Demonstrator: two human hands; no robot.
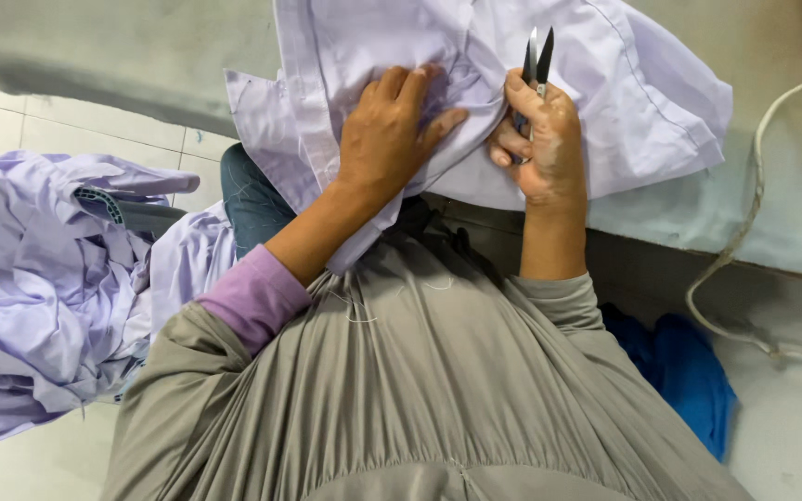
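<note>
While the right hand (pixel 542 139) curls tight around a pair of thread snips (pixel 536 70), its fingers (pixel 510 141) wrap the handle together and the two slim, dark metal blades stick up past the knuckles, tips slightly apart and pointing toward the far edge of the tabletop (pixel 791 195). Just beside it, the left hand (pixel 390 137) lies flat, fingers (pixel 410 88) stretched and lightly spread, pressing down on a pale lilac garment (pixel 633 102) with nothing gripped. That garment is thin woven cloth, smooth with soft creases, showing a stitched seam line and a folded hem; it sits bunched under both hands at the near edge of the tabletop and spills over that edge toward the person's lap. The right thumb and lower fingers pinch a fold of the same cloth, so the fabric lies directly beneath and between the two hands. Moving outward, the tabletop looks grey and matte. A whitish cable (pixel 744 232) loops down its right side. Off the left side, a rumpled heap of lilac garments (pixel 39 278) rests above the tiled floor (pixel 11 121). Blue cloth (pixel 689 371) sits low at the right.
</note>
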